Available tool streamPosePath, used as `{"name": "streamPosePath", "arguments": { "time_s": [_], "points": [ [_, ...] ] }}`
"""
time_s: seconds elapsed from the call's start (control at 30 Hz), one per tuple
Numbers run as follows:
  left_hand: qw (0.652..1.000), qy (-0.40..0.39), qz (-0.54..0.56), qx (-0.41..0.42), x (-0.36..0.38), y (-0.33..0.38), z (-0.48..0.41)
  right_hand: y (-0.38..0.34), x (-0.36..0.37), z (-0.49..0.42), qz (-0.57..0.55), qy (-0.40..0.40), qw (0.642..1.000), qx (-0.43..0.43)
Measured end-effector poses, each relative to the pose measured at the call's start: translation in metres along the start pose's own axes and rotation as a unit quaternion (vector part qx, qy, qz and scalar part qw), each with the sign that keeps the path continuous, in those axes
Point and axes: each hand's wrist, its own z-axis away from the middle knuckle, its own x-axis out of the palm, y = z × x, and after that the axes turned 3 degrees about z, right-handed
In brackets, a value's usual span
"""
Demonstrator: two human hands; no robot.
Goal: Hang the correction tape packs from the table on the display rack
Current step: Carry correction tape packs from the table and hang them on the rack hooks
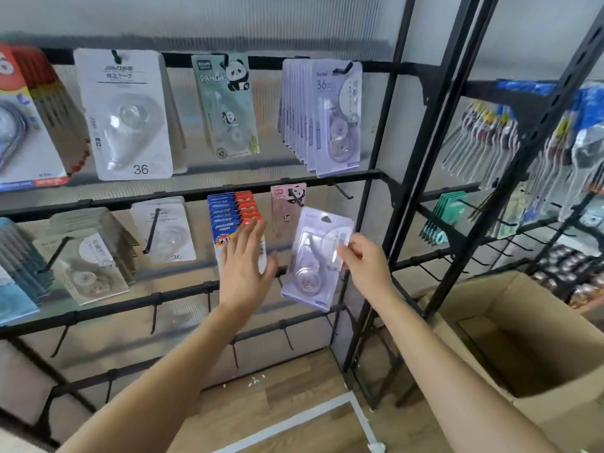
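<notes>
Through the head camera, our right hand (362, 261) pinches a lilac correction tape pack (312, 256) by its three o'clock edge. The hang-hole is uppermost, ready for a peg, we judge. Our left hand (245, 266) hovers spread and empty at its nine o'clock. On the display rack (385, 66), matching packs (336, 119) at twelve o'clock read "36", and a green pack (225, 103) reads "PANDA".
</notes>
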Motion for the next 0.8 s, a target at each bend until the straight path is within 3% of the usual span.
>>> {"name": "streamPosePath", "arguments": {
  "time_s": [0.17, 0.33, 0.5, 0.8],
  "points": [
    [0.998, -0.018, -0.061, -0.028, 0.006, 0.001, -0.039, -0.022, -0.051, -0.045, 0.004, 0.044, 0.997, -0.062],
    [0.980, -0.084, -0.171, -0.066, 0.015, -0.010, -0.061, -0.068, -0.087, -0.084, -0.022, 0.051, 0.989, -0.139],
    [0.973, -0.073, -0.207, -0.070, 0.020, -0.011, -0.069, -0.099, -0.103, -0.121, -0.031, 0.043, 0.977, -0.205],
    [0.965, -0.047, -0.249, -0.063, 0.027, -0.017, -0.067, -0.117, -0.101, -0.153, -0.027, -0.007, 0.974, -0.226]
  ]
}}
